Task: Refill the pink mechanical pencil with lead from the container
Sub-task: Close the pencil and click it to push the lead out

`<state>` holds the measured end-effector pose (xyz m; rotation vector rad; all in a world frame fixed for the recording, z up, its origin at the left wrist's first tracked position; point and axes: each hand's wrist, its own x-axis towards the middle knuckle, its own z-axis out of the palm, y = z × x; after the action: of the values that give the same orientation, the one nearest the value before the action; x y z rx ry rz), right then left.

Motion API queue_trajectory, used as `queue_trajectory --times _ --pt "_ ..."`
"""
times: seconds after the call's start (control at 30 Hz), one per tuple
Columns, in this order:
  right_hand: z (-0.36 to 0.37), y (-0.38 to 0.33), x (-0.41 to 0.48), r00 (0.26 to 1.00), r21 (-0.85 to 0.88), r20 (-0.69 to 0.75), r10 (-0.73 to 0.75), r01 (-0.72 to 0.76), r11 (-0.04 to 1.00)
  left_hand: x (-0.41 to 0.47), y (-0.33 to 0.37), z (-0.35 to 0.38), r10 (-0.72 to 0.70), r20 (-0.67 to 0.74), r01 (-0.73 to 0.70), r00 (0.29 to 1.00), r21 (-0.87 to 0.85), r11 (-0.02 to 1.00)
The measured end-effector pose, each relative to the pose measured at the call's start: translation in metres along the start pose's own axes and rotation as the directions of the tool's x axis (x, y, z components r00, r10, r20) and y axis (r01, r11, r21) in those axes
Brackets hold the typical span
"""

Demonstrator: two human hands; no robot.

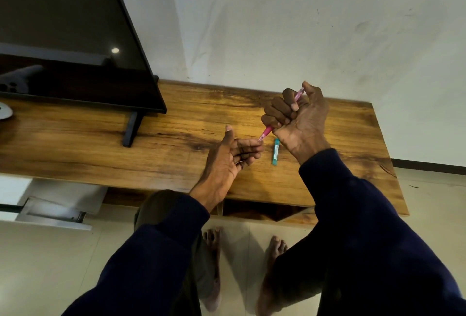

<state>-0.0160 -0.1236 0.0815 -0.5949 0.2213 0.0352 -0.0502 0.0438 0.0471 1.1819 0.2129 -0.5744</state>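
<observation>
Right hand (297, 116) grips the pink pencil (267, 132); left hand (232, 156) open; teal lead container (275, 152) lies beside the television (75, 38).

container (275, 152) label print too small

Bare wooden tabletop (191, 124) between television stand leg (131, 129) and teal lead container (275, 152), open right end
</observation>
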Motion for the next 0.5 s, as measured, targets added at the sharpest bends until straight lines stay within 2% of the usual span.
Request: queue_trajectory --times 0.5 --pt "0.0022 -0.0011 0.0006 1.000 -0.060 -0.013 0.000 -0.001 0.998 0.0001 -0.0007 -0.0022 -0.006 -0.007 0.006 1.000 0.019 1.000"
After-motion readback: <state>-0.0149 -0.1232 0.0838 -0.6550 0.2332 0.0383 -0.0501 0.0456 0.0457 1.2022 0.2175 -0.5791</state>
